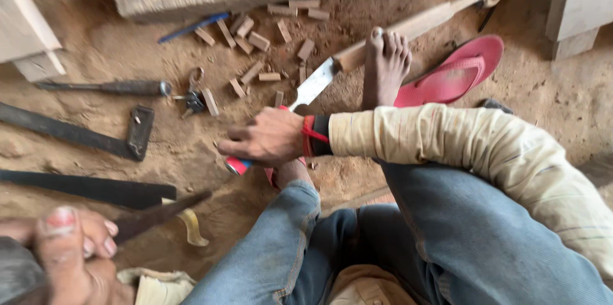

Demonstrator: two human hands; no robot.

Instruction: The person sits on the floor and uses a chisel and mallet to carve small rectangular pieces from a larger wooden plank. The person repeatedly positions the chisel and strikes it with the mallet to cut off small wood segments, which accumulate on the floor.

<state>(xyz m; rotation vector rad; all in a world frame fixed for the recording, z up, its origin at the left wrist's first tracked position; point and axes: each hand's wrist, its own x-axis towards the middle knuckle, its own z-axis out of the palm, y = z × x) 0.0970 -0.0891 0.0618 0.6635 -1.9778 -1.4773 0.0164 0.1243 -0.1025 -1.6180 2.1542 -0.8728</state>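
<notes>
Red-capped cylinder (237,165) in right hand (265,138), fingers curled around it, mostly hidden, over sandy floor (191,145). Left hand (67,247) cut off bottom-left, pinching dark blade (159,214); handle unseen. Wood blocks (258,40) beyond.

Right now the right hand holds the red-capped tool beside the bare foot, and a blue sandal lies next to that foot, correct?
Not quite: the sandal is red, not blue, as the head view shows. The right hand does hold the red-capped tool beside the bare foot.
</notes>
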